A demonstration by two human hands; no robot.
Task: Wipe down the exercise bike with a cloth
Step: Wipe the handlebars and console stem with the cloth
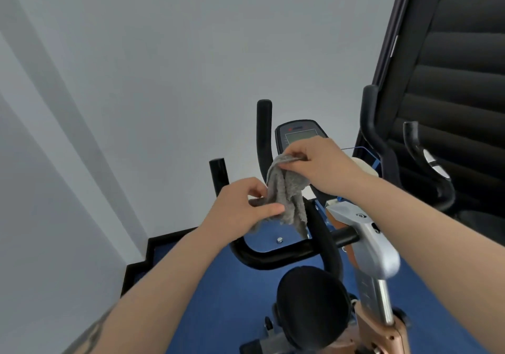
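Observation:
A grey fuzzy cloth (pixel 284 189) hangs between both hands above the exercise bike's black handlebars (pixel 262 258). My right hand (pixel 317 166) pinches the cloth's upper edge just in front of the bike's console screen (pixel 299 136). My left hand (pixel 246 208) pinches the cloth's lower left part between thumb and fingers. The bike's black saddle (pixel 311 304) sits below, with a silver post (pixel 374 255) and copper frame (pixel 382 329) to the right. The lower half of the console is hidden behind my right hand.
A grey-white wall stands close ahead and to the left. Blue floor (pixel 226 293) with black skirting lies under the bike. A black ribbed panel (pixel 451 80) leans at the right, with more black curved handles (pixel 426 167) in front of it.

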